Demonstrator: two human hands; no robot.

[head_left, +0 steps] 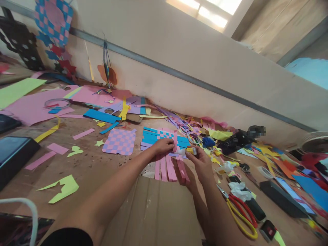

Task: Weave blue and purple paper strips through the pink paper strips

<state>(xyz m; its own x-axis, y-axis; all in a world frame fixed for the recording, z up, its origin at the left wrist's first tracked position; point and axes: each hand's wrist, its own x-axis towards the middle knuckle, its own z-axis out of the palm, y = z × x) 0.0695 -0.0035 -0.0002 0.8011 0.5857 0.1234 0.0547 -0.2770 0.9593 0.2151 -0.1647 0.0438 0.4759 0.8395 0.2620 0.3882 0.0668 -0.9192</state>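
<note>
Pink paper strips (171, 168) cross blue paper strips (150, 136) in a partly woven sheet on the table, with a checkered patch in its middle. My left hand (164, 146) lies over this weave. Its fingers are curled together at a pink strip (175, 139) that stands folded up. A small glue bottle (190, 150) with a yellow label is in my right hand (201, 160). The bottle lies level, its white tip pointing left at the folded strip, close to my left fingertips. To the left lies a finished-looking pink and purple checkered piece (119, 141).
Red and yellow-handled scissors (238, 212) lie at right, near a crumpled white tissue (240, 190) and a black box (282, 198). Cardboard (153, 212) is in front of me. Paper scraps (63, 188) are scattered at left; a pile of strips (176, 119) lies along the wall.
</note>
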